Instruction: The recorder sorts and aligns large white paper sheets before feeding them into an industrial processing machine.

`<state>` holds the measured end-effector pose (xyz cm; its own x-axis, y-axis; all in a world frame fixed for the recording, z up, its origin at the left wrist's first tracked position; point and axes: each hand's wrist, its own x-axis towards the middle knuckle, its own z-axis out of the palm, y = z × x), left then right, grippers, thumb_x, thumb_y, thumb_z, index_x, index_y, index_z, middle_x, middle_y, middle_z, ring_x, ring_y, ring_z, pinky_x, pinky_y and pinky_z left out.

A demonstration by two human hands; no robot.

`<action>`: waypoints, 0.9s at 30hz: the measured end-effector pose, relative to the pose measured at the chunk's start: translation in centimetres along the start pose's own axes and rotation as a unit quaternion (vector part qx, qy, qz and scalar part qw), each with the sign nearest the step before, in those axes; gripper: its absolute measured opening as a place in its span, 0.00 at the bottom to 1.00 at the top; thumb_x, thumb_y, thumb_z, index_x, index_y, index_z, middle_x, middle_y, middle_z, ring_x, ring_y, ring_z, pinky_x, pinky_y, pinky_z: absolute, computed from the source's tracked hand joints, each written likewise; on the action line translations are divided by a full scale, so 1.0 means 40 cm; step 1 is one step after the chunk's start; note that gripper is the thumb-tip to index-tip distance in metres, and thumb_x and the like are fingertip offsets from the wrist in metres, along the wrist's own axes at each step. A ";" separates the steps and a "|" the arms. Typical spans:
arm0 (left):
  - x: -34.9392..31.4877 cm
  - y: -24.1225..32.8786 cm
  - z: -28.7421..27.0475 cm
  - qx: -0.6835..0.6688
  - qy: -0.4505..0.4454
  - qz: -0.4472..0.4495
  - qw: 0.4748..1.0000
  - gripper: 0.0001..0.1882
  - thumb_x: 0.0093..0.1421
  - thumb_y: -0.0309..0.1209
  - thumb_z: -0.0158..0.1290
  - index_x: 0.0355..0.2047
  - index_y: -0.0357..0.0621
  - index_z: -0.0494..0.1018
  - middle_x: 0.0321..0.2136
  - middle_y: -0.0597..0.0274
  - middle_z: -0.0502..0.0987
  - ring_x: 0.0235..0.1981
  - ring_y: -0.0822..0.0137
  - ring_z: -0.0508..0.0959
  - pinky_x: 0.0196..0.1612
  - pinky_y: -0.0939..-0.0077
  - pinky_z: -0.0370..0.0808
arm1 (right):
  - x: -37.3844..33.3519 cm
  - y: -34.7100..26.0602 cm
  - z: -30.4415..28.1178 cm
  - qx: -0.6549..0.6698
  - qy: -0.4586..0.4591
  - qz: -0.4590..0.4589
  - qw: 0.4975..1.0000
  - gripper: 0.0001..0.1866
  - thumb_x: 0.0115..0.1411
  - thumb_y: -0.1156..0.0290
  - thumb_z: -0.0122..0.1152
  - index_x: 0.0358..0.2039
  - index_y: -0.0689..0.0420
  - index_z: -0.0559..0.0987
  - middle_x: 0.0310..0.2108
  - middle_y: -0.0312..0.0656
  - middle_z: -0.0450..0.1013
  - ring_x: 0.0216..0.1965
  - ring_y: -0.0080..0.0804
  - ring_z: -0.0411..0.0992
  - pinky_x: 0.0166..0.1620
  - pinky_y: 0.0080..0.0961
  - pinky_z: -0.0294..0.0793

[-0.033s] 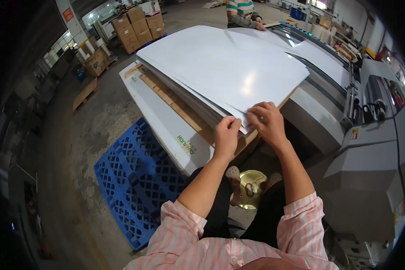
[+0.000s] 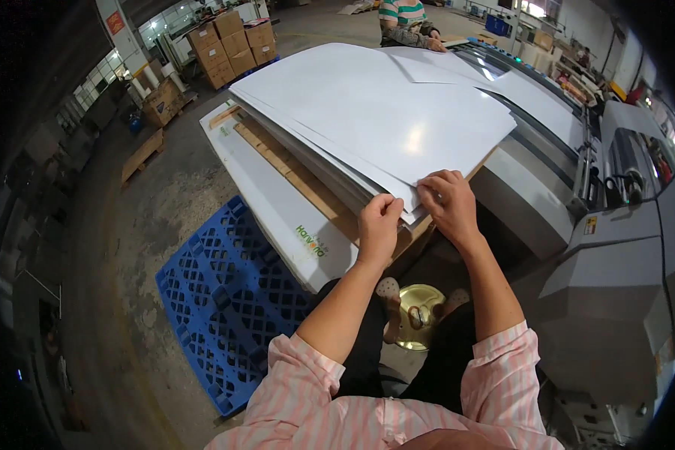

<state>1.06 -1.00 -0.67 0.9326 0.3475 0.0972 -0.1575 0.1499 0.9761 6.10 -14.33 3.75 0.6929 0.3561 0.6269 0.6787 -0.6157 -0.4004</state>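
A stack of large white glossy sheets [image 2: 367, 112] lies in front of me, its near corner pointing toward my body. At that corner my left hand [image 2: 379, 225] is closed, thumb and fingers pinching the edge of the sheets. Just right of it my right hand [image 2: 448, 199] has its fingers curled over the edge of the top sheet, thumb and forefinger pressed together on it. The uppermost sheets are slightly fanned, so several edges show along the left side. How many sheets each hand grips is hidden.
Under the stack is a wooden pallet [image 2: 281, 161] on a white board [image 2: 277, 217]. A blue plastic pallet [image 2: 232, 300] lies on the floor at left. A large grey machine [image 2: 607, 292] stands at right. Across the stack is another person [image 2: 409, 26]; cardboard boxes [image 2: 221, 52] stand far left.
My right hand has shifted slightly right with the top sheet's edge. My left hand stays at the corner. Toward the far side, a sheet's edge near the machine has moved.
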 end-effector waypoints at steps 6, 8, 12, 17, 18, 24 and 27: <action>0.001 0.001 0.000 -0.165 -0.002 -0.036 0.986 0.14 0.62 0.38 0.46 0.38 0.39 0.72 0.27 0.70 0.72 0.26 0.80 0.70 0.26 0.85 0.69 | -0.001 -0.061 -0.017 0.003 -0.027 -0.133 0.991 0.12 0.43 0.72 0.62 0.32 0.54 0.78 0.32 0.39 0.72 0.34 0.40 0.69 0.38 0.33 0.69; 0.007 -0.009 -0.016 -0.150 0.019 -0.048 0.987 0.14 0.62 0.37 0.46 0.41 0.40 0.71 0.34 0.67 0.73 0.35 0.75 0.72 0.35 0.80 0.72 | -0.005 -0.066 0.015 -0.022 -0.018 -0.116 0.993 0.14 0.40 0.73 0.62 0.32 0.52 0.78 0.31 0.37 0.72 0.35 0.38 0.68 0.38 0.31 0.69; 0.002 -0.003 -0.018 -0.043 -0.030 -0.018 0.998 0.18 0.60 0.26 0.45 0.51 0.37 0.64 0.31 0.64 0.70 0.30 0.76 0.69 0.31 0.83 0.70 | -0.007 -0.018 0.017 -0.112 -0.045 -0.036 0.992 0.12 0.40 0.74 0.60 0.30 0.53 0.78 0.30 0.36 0.72 0.35 0.37 0.67 0.37 0.32 0.67; -0.019 0.016 -0.006 -0.215 0.052 -0.033 0.975 0.32 0.61 0.28 0.42 0.62 0.48 0.41 0.34 0.59 0.69 0.29 0.70 0.71 0.29 0.77 0.71 | -0.010 -0.073 0.005 -0.082 -0.069 -0.055 0.993 0.12 0.46 0.62 0.60 0.30 0.54 0.79 0.30 0.37 0.72 0.35 0.36 0.67 0.37 0.30 0.66; -0.020 0.022 -0.011 -0.227 0.057 -0.035 0.971 0.31 0.62 0.29 0.42 0.62 0.48 0.41 0.34 0.60 0.69 0.29 0.70 0.71 0.29 0.77 0.72 | -0.009 -0.081 0.000 -0.103 -0.087 -0.053 0.990 0.13 0.46 0.61 0.59 0.30 0.54 0.79 0.30 0.37 0.72 0.35 0.35 0.67 0.37 0.30 0.66; -0.002 0.000 -0.026 -0.258 0.026 -0.036 0.965 0.31 0.62 0.28 0.44 0.60 0.34 0.43 0.34 0.58 0.71 0.31 0.71 0.74 0.31 0.78 0.73 | -0.006 -0.078 0.010 -0.061 -0.091 0.013 0.994 0.13 0.47 0.59 0.58 0.28 0.54 0.80 0.29 0.39 0.73 0.34 0.38 0.68 0.36 0.33 0.69; 0.001 -0.005 -0.028 -0.226 -0.006 -0.024 0.974 0.31 0.61 0.27 0.44 0.60 0.33 0.43 0.36 0.56 0.71 0.32 0.70 0.74 0.32 0.78 0.74 | 0.003 -0.069 0.013 -0.017 -0.097 0.047 0.994 0.13 0.47 0.59 0.57 0.27 0.54 0.81 0.27 0.41 0.73 0.33 0.40 0.69 0.35 0.35 0.70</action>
<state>0.75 0.03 -1.07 0.9460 0.3189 0.0586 -0.2378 0.5594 0.7941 4.47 -12.23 4.59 0.7887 0.4238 0.4454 0.6031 -0.6742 -0.4263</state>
